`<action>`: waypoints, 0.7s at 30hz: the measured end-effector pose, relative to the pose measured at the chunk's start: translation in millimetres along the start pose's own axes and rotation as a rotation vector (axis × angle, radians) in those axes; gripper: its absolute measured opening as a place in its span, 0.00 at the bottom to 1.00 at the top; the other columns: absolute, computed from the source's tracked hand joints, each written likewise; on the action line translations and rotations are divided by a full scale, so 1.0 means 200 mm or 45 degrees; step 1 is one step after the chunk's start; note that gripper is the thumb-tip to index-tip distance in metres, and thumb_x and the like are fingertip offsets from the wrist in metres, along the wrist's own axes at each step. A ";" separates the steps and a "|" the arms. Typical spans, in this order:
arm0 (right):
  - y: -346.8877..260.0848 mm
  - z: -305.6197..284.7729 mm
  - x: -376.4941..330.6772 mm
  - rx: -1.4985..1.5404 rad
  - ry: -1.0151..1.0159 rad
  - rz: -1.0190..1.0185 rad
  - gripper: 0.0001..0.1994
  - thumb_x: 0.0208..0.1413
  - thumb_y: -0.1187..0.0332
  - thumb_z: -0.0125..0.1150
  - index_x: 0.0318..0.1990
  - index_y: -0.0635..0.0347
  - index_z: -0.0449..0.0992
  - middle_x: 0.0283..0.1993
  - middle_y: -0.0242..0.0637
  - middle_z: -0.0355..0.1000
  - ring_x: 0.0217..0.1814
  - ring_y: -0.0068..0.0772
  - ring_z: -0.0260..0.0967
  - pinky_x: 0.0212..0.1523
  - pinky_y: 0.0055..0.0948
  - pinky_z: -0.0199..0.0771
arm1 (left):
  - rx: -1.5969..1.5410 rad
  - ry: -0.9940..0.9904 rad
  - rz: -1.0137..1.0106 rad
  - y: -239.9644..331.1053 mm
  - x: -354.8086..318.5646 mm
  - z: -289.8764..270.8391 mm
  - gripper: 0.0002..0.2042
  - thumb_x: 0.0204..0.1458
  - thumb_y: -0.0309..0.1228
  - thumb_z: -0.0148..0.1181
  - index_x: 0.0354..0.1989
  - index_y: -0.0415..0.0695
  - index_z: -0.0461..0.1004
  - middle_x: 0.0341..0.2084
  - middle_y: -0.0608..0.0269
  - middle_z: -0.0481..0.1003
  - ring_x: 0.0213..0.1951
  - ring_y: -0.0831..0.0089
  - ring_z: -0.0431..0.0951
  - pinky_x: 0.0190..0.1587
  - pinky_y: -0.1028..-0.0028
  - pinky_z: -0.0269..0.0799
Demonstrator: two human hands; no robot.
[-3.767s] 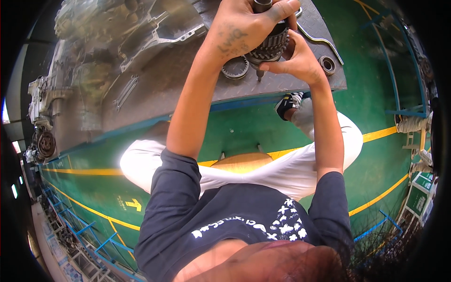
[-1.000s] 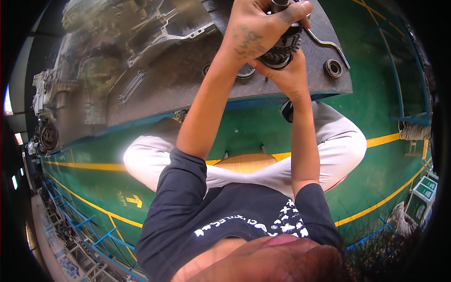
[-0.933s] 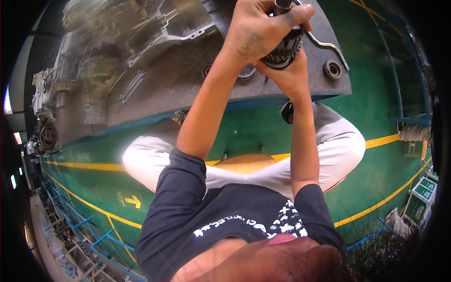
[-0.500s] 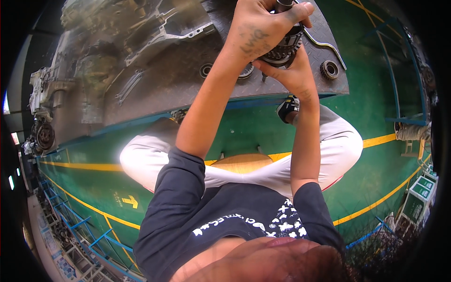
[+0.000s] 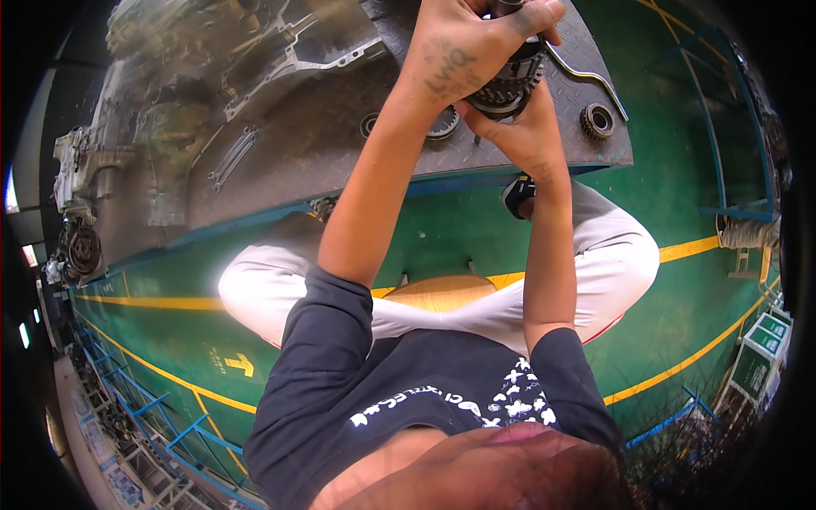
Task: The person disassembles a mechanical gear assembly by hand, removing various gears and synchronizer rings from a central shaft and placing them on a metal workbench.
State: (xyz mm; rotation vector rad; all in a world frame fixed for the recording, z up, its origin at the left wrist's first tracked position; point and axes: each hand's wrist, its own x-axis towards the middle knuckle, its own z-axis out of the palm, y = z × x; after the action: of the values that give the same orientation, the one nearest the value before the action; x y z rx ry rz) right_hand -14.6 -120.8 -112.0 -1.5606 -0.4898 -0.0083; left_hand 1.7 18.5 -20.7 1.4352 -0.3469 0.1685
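Both hands hold a dark transmission gear shaft (image 5: 507, 92) above the far right part of a metal workbench. My left hand (image 5: 463, 53) is closed around the upper end of the shaft, its fingers partly hidden behind it. Below, my right hand (image 5: 523, 136) cups the toothed gears from the right, with the thumb toward me. A loose gear ring (image 5: 597, 123) lies on the bench to the right of my hands. Under my left wrist sits another ring (image 5: 444, 126), partly covered.
The bench top (image 5: 331, 153) carries two wrenches (image 5: 232, 158), a large metal gearbox housing (image 5: 327, 59) and a bent metal rod (image 5: 592, 76). A wooden stool (image 5: 438, 294) shows between my legs. Blue metal frames (image 5: 718, 161) stand at the right.
My hands and the gear shaft have shifted very slightly toward the left. Both hands keep their hold.
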 end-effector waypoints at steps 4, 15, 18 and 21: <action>0.00 0.01 0.00 0.017 0.017 -0.023 0.43 0.44 0.67 0.85 0.67 0.60 0.65 0.55 0.38 0.78 0.56 0.32 0.76 0.59 0.34 0.78 | 0.003 0.001 -0.017 0.00 0.00 0.00 0.10 0.62 0.33 0.71 0.31 0.39 0.86 0.27 0.71 0.82 0.30 0.84 0.77 0.36 0.78 0.72; -0.01 0.03 0.00 0.025 0.061 -0.080 0.46 0.45 0.69 0.83 0.71 0.61 0.63 0.58 0.41 0.77 0.58 0.34 0.77 0.60 0.36 0.78 | -0.056 0.038 0.016 0.02 -0.01 0.01 0.10 0.62 0.31 0.71 0.32 0.39 0.85 0.28 0.70 0.82 0.31 0.83 0.78 0.37 0.79 0.73; -0.03 0.04 0.00 0.033 0.058 -0.090 0.46 0.44 0.69 0.83 0.72 0.60 0.62 0.58 0.41 0.77 0.58 0.34 0.77 0.59 0.35 0.78 | 0.018 0.024 -0.059 0.02 -0.02 -0.01 0.10 0.62 0.32 0.71 0.32 0.39 0.86 0.27 0.70 0.82 0.30 0.83 0.78 0.36 0.79 0.73; -0.05 0.05 0.02 -0.008 0.077 -0.137 0.47 0.44 0.70 0.82 0.73 0.59 0.60 0.57 0.41 0.78 0.57 0.35 0.78 0.58 0.35 0.79 | -0.011 0.015 0.014 0.01 -0.01 -0.02 0.10 0.63 0.33 0.71 0.33 0.39 0.86 0.27 0.69 0.83 0.29 0.83 0.78 0.35 0.79 0.73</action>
State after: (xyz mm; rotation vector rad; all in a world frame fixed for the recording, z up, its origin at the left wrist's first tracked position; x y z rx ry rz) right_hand -17.6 -111.5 -101.9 -1.5343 -0.5258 -0.1389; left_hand -1.4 22.1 -19.5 1.4234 -0.3454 0.1843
